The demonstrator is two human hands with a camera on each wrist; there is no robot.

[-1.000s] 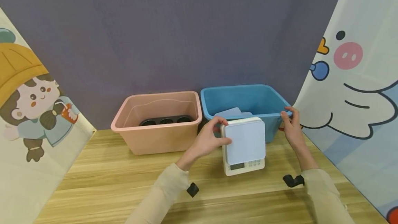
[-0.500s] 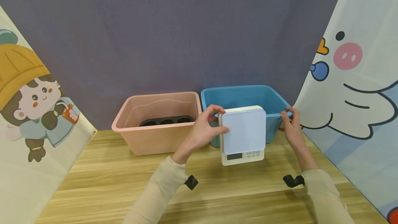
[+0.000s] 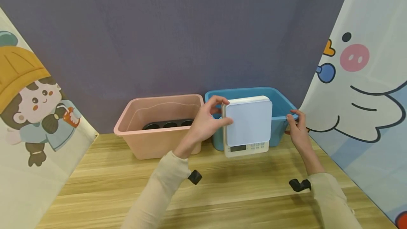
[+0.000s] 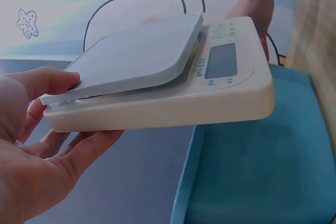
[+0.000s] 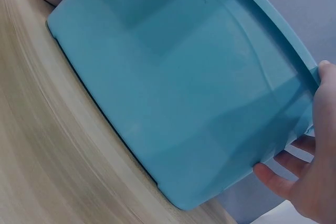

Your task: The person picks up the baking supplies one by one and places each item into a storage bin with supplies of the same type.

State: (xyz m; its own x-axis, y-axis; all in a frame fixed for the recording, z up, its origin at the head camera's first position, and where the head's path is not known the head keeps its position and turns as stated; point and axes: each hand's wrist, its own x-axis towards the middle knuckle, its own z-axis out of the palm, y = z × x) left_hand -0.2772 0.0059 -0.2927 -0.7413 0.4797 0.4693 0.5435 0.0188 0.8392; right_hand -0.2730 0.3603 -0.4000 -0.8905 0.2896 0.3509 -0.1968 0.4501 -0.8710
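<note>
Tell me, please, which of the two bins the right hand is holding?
The blue bin; the right hand grips its rim, while the pink bin stands untouched.

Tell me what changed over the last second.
The left hand lifted the kitchen scale off the table and up in front of the blue bin, gripping its left edge throughout. The right hand kept holding the blue bin's rim. The pink bin stayed put.

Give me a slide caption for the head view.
Left hand holds kitchen scale over blue bin; right hand grips its rim.
</note>
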